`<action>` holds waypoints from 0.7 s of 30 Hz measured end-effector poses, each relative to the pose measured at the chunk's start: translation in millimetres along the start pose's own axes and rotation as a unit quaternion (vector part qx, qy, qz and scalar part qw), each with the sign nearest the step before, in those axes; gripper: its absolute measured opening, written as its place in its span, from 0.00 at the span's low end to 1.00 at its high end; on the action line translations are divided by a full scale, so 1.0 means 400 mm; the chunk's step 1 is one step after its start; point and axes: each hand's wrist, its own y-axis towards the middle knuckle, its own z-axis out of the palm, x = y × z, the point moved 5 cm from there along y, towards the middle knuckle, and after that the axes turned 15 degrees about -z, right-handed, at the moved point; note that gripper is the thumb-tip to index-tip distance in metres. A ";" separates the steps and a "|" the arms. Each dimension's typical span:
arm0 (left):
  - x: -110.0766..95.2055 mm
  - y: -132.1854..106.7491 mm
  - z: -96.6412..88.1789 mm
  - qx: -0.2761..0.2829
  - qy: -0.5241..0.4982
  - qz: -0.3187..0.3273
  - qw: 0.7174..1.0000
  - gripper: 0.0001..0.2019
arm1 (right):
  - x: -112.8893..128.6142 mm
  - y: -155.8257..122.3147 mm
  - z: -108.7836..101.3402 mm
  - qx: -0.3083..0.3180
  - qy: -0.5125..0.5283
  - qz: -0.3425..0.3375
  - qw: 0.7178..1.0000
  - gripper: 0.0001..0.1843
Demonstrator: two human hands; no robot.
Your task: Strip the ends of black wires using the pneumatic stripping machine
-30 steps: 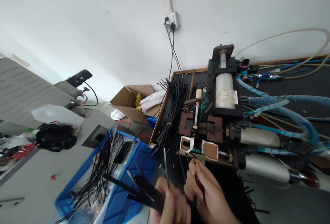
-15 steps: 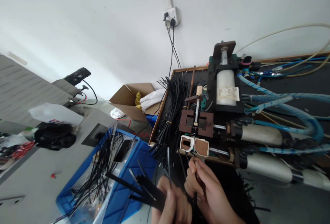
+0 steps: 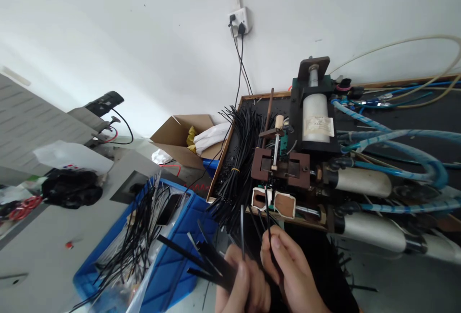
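My left hand (image 3: 242, 282) is closed around a bundle of black cables (image 3: 212, 261), whose cut ends fan out to the left. A single greyish strand (image 3: 242, 226) stands up from between its thumb and fingers. Beside it, my right hand (image 3: 288, 267) pinches one thin black cable (image 3: 268, 214). That cable's upper end rises in front of the gap between two brown, white-edged clamp pads (image 3: 284, 204), which stand apart. Just behind the pads is a brown metal jaw block (image 3: 298, 169) with its halves separated. The lower parts of both hands run out of the frame.
Air cylinders (image 3: 374, 234) with blue hoses (image 3: 399, 171) fill the right side. A banded bundle of long black cables (image 3: 236, 169) lies left of the jaws. A blue crate (image 3: 173, 260) holding cables and a cardboard box (image 3: 173, 135) stand further left.
The clamp pads and the jaw block's halves have moved apart. The cable in my right hand has come out of the jaws and shifted slightly left. My left hand still grips its bundle.
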 end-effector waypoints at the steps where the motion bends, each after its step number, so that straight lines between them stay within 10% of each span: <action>1: 0.002 -0.001 -0.003 -0.002 0.000 -0.005 1.000 0.11 | 0.006 0.003 -0.002 0.010 -0.022 0.000 1.000 0.27; 10: 0.023 0.000 -0.013 0.049 0.041 -0.017 0.998 0.11 | -0.017 0.066 -0.006 0.202 -0.432 -0.002 0.879 0.12; 15: 0.038 -0.001 -0.019 0.033 0.071 -0.034 0.996 0.10 | 0.005 0.044 -0.019 0.136 -0.337 -0.051 0.930 0.04; 21: 0.052 -0.003 -0.022 -0.048 0.077 -0.086 0.992 0.13 | 0.096 0.025 -0.022 0.076 -0.189 -0.128 0.971 0.19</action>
